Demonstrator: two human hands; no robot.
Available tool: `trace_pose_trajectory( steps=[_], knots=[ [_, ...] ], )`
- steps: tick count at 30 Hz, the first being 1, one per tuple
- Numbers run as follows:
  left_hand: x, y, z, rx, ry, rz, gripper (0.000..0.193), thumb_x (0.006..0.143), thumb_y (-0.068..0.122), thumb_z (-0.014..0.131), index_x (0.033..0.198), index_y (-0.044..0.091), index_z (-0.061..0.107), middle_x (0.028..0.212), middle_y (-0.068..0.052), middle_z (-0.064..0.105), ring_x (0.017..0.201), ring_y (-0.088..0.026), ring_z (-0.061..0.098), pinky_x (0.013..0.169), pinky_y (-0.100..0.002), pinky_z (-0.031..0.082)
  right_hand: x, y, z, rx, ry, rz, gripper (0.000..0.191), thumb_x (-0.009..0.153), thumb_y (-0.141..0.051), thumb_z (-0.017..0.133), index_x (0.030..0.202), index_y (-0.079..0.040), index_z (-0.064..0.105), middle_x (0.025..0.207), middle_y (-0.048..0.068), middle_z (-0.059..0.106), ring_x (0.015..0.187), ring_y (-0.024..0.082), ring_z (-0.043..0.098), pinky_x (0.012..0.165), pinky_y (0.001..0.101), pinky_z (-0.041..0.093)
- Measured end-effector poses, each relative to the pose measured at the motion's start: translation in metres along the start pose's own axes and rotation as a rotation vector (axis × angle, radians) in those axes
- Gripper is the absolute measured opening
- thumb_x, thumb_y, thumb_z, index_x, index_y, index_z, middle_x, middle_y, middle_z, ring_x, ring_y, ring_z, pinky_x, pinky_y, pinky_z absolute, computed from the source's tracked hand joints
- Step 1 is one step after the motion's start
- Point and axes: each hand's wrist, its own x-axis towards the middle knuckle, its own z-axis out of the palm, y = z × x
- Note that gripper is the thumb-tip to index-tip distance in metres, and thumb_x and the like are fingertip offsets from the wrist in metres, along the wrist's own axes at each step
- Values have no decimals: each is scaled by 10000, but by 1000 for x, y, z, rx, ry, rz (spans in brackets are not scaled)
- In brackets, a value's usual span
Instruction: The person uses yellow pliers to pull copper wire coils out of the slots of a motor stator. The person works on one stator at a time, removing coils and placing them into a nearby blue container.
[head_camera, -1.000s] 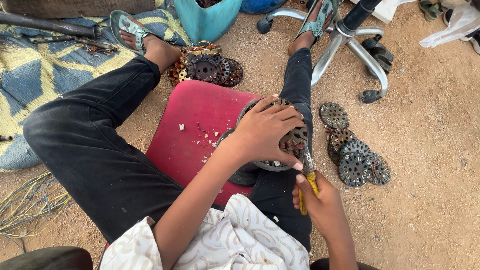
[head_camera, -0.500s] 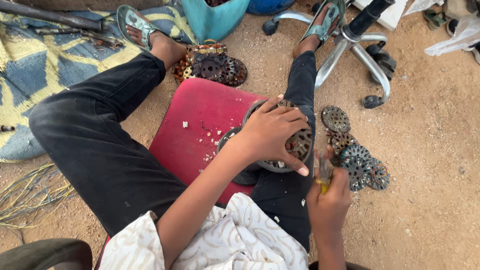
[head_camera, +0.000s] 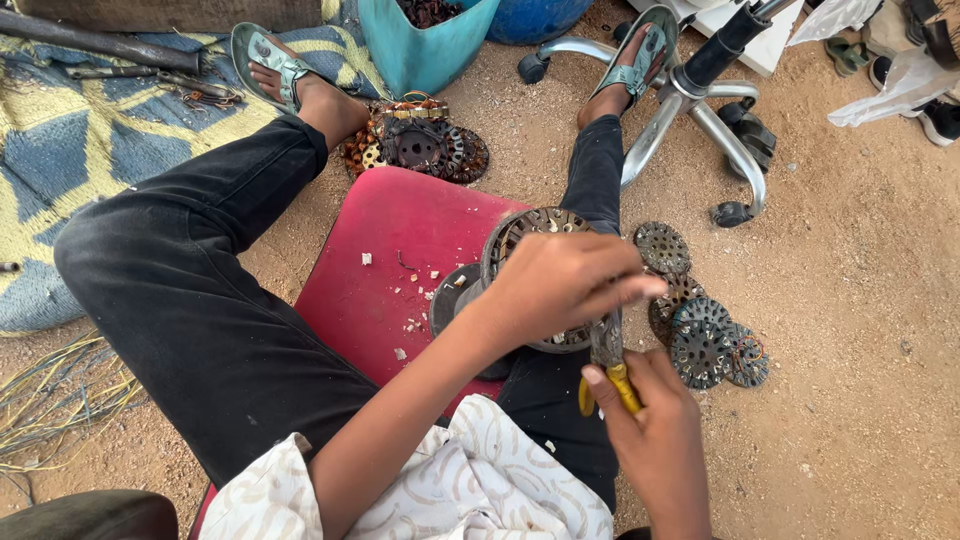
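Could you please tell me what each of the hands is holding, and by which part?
Left hand grips the round motor stator over its top rim; right hand holds the pliers by their yellow handles.

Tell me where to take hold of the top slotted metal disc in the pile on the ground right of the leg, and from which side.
Grip the slotted metal disc by its outer rim, coming straight down from above. It lies flat on top of the pile of discs, so its edge is exposed while its underside is not. Probably best from the right, sandy side: the right hand with the pliers crowds the left.
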Motion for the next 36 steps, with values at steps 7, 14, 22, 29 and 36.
trace_pose_trajectory(
  steps=[7,14,22,29,36],
  knots=[
    [-2,-23,-9,115,111,-149,97,1011,151,638,1076,80,627,982,-109,645,897,-349,674,731,-474,507,4,20,-8,235,-126,415,407,886,-111,791,1284,-60,721,905,123,757,801,145,645,715,292,519],
    [-9,-39,4,215,103,-70,245,847,26,618,1091,45,622,1080,-116,643,1077,-356,618,899,-470,498,1,36,-18,512,-157,413,430,852,-77,726,1279,-36,694,1022,87,789,939,109,705,841,263,544],
    [-12,-50,10,251,-67,-131,147,865,59,645,1011,52,661,1008,-120,698,1087,-343,660,874,-468,535,13,34,-33,293,-142,345,409,822,-118,778,1225,-51,754,1049,65,820,903,119,741,793,268,578],
    [-11,-54,8,218,-104,-129,217,828,9,633,1029,69,690,992,-100,714,1036,-330,675,857,-449,547,27,36,-12,255,-205,367,337,845,-188,778,1154,-53,793,815,57,753,681,123,634,599,282,508],
    [-10,-52,13,261,-102,-102,201,817,2,630,1004,58,679,964,-109,707,1010,-335,673,839,-454,545,16,26,-11,317,-91,250,350,845,-226,806,1143,-45,781,766,47,729,677,94,618,595,253,495]
  ],
)
